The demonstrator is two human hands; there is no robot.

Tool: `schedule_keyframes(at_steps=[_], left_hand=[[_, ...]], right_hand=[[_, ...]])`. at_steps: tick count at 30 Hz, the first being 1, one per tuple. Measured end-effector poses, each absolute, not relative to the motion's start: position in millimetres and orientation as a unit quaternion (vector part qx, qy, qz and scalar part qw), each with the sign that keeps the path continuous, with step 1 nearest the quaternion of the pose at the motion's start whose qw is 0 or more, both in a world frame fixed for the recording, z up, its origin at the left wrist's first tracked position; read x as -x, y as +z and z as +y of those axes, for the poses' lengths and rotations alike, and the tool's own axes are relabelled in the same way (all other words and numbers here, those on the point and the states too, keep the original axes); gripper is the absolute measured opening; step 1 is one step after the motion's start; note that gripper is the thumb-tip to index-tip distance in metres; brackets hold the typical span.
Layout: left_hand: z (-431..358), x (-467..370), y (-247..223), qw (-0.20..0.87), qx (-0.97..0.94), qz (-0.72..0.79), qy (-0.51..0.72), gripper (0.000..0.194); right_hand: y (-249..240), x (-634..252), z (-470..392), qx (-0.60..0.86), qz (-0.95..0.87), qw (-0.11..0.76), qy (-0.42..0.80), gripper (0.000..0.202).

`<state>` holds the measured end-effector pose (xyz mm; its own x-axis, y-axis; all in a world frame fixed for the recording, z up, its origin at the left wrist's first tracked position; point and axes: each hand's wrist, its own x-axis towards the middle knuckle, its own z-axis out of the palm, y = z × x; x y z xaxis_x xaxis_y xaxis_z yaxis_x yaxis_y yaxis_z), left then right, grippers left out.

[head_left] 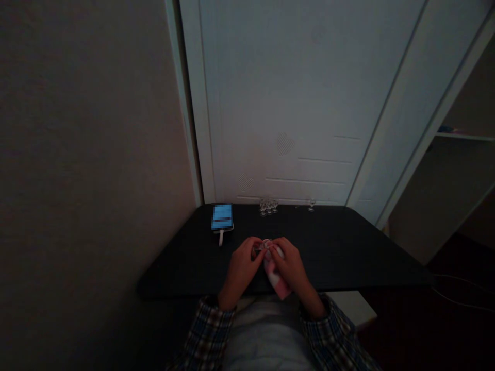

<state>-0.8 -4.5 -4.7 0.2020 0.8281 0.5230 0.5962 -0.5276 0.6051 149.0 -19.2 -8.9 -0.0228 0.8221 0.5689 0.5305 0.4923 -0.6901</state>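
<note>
Head view, dim light; I log from the near edge outward. Nearest me: plaid sleeves [211, 332] on both forearms, with a pale garment [266, 337] between them. Right of the garment, a white flat-topped object [350, 307] shows below the near edge of the dark table [185, 263].

Over the near part of the table, the two hands are close together. Left hand [244, 263]: narrow, fingertips pinched on a small clear glass piece [266, 244], which sits between the hands; its exact shape is partly hidden by the fingers. Right hand [289, 262]: fingers closed on a pink-and-white cloth [276, 281], its upper end up against the glass piece, its lower end hanging down toward the garment. I cannot tell whether the right fingertips also touch the glass directly.

Farther out, on the left part of the table, lies a phone [222, 216] with a lit blue screen, pixelated; a white plug [221, 238] sits at its near end. Near the far edge, a tight cluster of small stemmed glasses [268, 207] stands right of the phone. One more stemmed glass [311, 205] stands well apart, to the right of the cluster. Behind the table rises a white panel [286, 103] with hatched hearts and grooved lines.
</note>
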Motion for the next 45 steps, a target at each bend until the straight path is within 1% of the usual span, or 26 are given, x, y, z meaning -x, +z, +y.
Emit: schedule_keyframes(at_steps=[7, 17, 29, 37, 45], left_hand=[[-5.0, 0.8, -4.7, 0.129, -0.769, 0.455, 0.431, 0.019], [-5.6, 2.0, -4.0, 0.149, -0.774, 0.441, 0.428, 0.024], [-9.2, -1.0, 1.2, 0.161, -0.756, 0.468, 0.428, 0.016], [-9.7, -1.1, 1.0, 0.166, -0.759, 0.451, 0.439, 0.021], [-9.2, -0.5, -0.1, 0.163, -0.757, 0.463, 0.432, 0.016]], right_hand=[[-9.6, -149.0, -19.0, 0.486, -0.697, 0.508, 0.144, 0.015], [-9.4, -149.0, -19.6, 0.492, -0.69, 0.514, 0.134, 0.017], [-7.4, -148.7, -21.5, 0.489, -0.691, 0.513, 0.142, 0.016], [-6.9, -148.1, -22.4, 0.488, -0.689, 0.518, 0.137, 0.016], [-7.0, -148.8, -21.7, 0.489, -0.689, 0.517, 0.138, 0.016]])
